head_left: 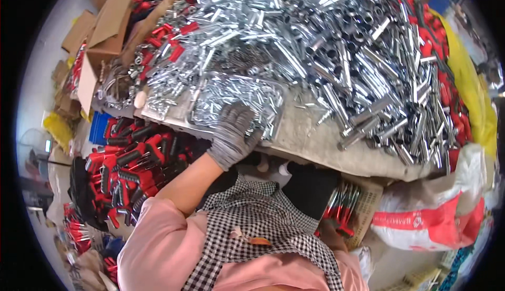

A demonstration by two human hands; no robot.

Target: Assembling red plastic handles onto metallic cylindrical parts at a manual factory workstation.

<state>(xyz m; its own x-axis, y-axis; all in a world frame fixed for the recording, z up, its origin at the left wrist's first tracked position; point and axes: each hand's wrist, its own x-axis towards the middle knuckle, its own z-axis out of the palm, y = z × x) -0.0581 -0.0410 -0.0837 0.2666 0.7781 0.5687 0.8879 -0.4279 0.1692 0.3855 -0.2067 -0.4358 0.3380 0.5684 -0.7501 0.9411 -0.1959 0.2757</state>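
Observation:
My left hand (pixel 231 136), in a grey knit glove, rests over the near side of a shallow clear tray (pixel 280 113). Its fingers lie on the small silver metal pins (pixel 215 93) that fill the tray, with the thumb spread apart; no pin shows gripped. Low on the right, my right arm reaches down beside my apron, and my right hand (pixel 332 233) is mostly in shadow. It is close to a bundle of red-handled tools (pixel 344 207) with thin metal shafts, standing in a cardboard box (pixel 367 212). Its fingers are hidden.
A large heap of chrome tubes and sockets (pixel 368 64) covers the table (pixel 305 133). Red and black tool handles (pixel 137 159) are piled at the left, near a blue bin (pixel 100 128). An open carton (pixel 108 25) stands far left, and a white-and-red sack (pixel 431 207) at right.

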